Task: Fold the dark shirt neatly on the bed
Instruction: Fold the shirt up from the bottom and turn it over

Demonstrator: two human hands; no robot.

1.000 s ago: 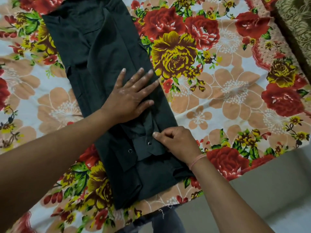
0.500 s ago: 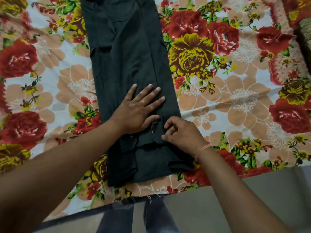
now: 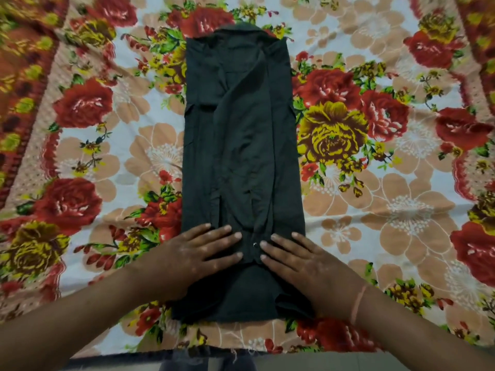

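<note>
Presses the left hand (image 3: 198,255) flat on the near part of the dark shirt (image 3: 241,145), fingers straight and slightly spread. Lays the right hand (image 3: 302,266) down likewise, fingers extended, gripping nothing, fingertips close to the left hand's, with a small pale button (image 3: 254,244) between them. Wears a thin pink thread (image 3: 357,303) round the right wrist. Has the shirt folded into a long narrow strip, sides turned in, collar at the far end, lengthwise on the bed's floral sheet (image 3: 401,210).

Shirt (image 3: 241,156): dark matt cloth, creased. Bedsheet (image 3: 375,210): printed floral cloth, matt.
</note>
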